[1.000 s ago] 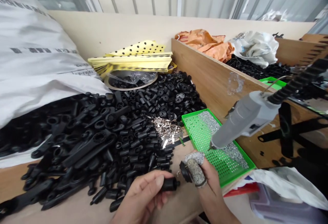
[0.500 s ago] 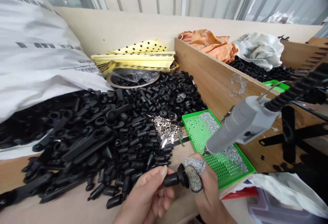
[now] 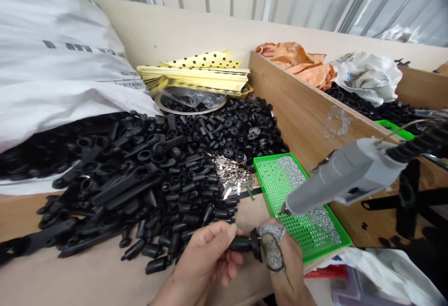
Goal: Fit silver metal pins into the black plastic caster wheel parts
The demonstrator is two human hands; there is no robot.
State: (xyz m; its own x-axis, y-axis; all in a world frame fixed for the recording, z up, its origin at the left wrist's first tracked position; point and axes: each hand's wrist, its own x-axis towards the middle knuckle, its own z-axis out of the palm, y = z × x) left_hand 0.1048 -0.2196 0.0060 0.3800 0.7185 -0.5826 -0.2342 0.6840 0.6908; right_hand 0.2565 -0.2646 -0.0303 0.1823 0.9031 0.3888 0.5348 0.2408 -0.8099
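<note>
My left hand [image 3: 205,257] grips a black plastic cylinder [image 3: 241,244] between thumb and fingers. The cylinder's end meets a black flanged disc [image 3: 256,245], which my right hand [image 3: 282,261] pinches. Grey knitted finger guards [image 3: 272,245] cover my right fingers. A grey hot glue gun [image 3: 345,177] hangs just above and beyond my right hand, its nozzle [image 3: 285,209] over a green perforated tray [image 3: 336,245]. The tray holds silver glitter-like granules [image 3: 317,217]. A large heap of black plastic parts [image 3: 150,189] lies to the left of my left hand.
Silver metal clips [image 3: 233,173] rest at the heap's edge. Behind lie a steel bowl [image 3: 191,100], yellow paper bundles [image 3: 196,74] and a white sack [image 3: 59,63]. A wooden board [image 3: 297,100] stands right, with orange and white bags [image 3: 364,74] beyond it.
The cylinder and disc, apart at first, now sit end to end between my hands. The whole scene has drifted right and down in view, and the glue gun hangs in a similar place.
</note>
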